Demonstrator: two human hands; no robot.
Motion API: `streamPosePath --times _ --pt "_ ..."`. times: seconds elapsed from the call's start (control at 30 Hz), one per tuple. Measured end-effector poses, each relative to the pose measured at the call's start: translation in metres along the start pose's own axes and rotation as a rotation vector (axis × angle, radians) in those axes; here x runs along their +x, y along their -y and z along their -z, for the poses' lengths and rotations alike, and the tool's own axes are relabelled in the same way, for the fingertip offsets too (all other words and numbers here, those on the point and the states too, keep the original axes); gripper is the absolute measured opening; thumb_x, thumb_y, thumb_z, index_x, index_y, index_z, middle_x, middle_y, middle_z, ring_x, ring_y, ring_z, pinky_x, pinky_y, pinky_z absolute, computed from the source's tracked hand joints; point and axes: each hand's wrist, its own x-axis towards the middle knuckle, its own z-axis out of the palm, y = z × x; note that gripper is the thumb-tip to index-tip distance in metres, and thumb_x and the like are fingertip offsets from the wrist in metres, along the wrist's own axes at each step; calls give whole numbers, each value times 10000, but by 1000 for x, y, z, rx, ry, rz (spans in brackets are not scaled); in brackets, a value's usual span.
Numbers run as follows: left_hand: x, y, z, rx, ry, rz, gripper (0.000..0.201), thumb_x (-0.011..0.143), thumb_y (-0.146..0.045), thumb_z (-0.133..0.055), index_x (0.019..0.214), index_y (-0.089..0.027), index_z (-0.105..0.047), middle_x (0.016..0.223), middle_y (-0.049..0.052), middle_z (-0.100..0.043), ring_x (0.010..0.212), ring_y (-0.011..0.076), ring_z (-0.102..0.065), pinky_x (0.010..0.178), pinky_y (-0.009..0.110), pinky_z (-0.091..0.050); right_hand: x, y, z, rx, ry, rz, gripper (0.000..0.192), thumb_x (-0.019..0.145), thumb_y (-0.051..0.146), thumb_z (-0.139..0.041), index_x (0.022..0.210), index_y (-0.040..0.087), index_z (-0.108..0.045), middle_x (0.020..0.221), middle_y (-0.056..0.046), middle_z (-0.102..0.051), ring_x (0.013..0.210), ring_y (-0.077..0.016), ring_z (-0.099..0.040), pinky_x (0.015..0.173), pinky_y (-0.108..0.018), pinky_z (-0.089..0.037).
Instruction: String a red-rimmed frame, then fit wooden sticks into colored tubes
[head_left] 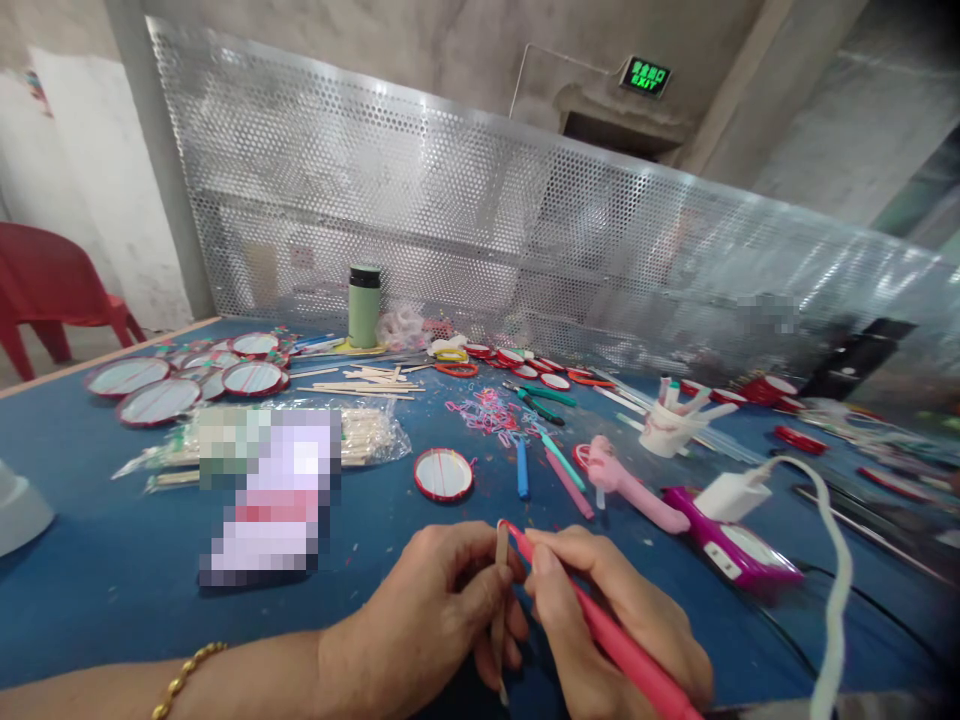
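Both hands meet at the near edge of the desk (90,580), a wide surface covered in blue cloth. Left hand (427,620), a gold bracelet (184,678) on its wrist, is pinched shut on a thin wooden stick (501,600) held upright; right hand (607,620) is clamped around a red pen-shaped tool (600,625) whose tip touches the top of the stick. The two hands press together around it.

Behind the desk's far edge stands a perforated metal screen (450,200), with bare concrete wall and a green exit sign (645,77) above. A red plastic chair (52,290) sits off the far left corner.

Toward the far left corner lie round red-rimmed mirrors (161,400), with a bag of wooden sticks (360,435) nearer the middle. A green flask (364,305) stands at the far edge. One small red-rimmed disc (443,473) lies alone just beyond the hands. Right of it are a pink glue gun (626,480), a purple device (731,545) with a white plug and cable (832,560), and a white cup (667,428) of sticks. Loose pink rubber bands (487,412) and green-handled pliers (540,400) sit mid-desk.

A blurred-out patch covers something left of the middle, and another covers a spot behind the screen. The right edge is smeared, so items there are hard to make out. The tool's rear end and the forearms are cut off at the bottom.
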Motion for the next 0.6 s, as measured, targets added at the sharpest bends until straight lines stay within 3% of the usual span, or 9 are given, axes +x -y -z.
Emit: streamPosePath --times 0.17,0.4,0.6 --pt "-1 -1 0 1 1 -2 307 907 -423 -518 783 -144 -542 630 8 -586 469 83 -535 481 190 -463 -2 0 -2 -2 -5 -26 163 904 300 -579 832 249 -717 730 25 -750 657 -152 -718 764 -238 -559" --pt "-1 2 0 -8 8 -3 301 919 -412 -498 786 -145 -534 636 9 -586 463 77 -527 480 187 -454 1 -2 3 -50 57 72 141 898 260 -592 843 238 -719 735 22 -757 638 -151 -722 743 -231 -564" --pt "-1 2 1 -24 2 12 311 902 -442 -525 791 -152 -544 657 11 -598 480 84 -538 486 193 -462 -2 0 -1 -37 -33 -27 165 912 298 -580 827 250 -713 734 25 -753 703 -165 -732 798 -253 -550"
